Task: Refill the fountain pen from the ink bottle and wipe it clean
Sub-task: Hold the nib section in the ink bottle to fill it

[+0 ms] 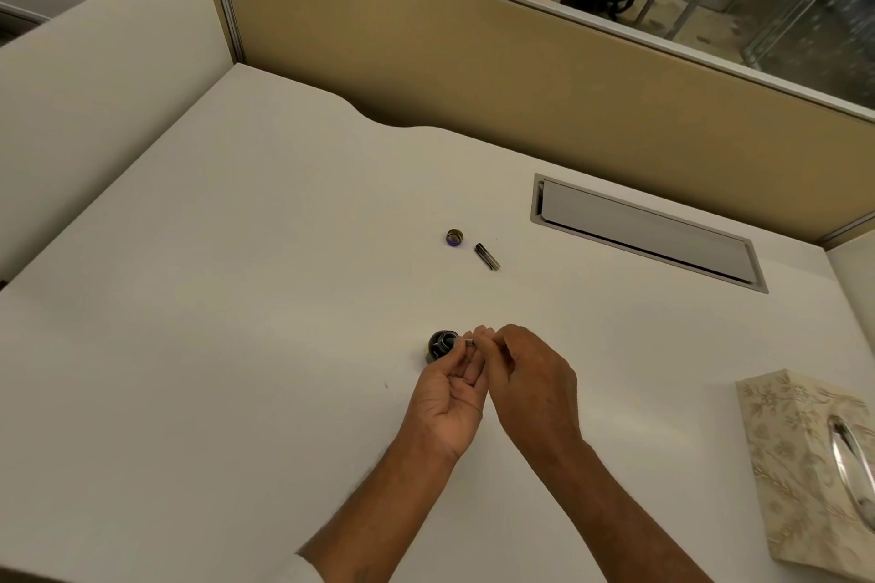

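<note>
**A:** How far along is the refill judged to be?

**B:** Early to middle. The bottle [442, 346] is already opened, and its lid [455, 237] is laid well apart from it, farther up the surface [236, 298]. A dark tube [487, 256], judged to be a part taken off the pen, is laid just beside the lid.

**A:** And the pen itself?

**B:** The pen [468, 342] is held just beside the bottle's mouth, with only a short pale end shown. Whether any ink is drawn up cannot be told.

**A:** How are the hands placed?

**B:** They are held together. The left hand [450, 398] is turned palm up, the right hand [530, 374] is set against it from the right, and the pen is pinched between the fingertips of both. Which fingers do the pinching is hidden.

**A:** What is left?

**B:** The filling is judged unfinished. After it, the tube is to be refitted, the lid screwed back and the pen wiped. No tissue is drawn from the tissue box [805, 464] at the right edge, so wiping is judged not yet begun.
</note>
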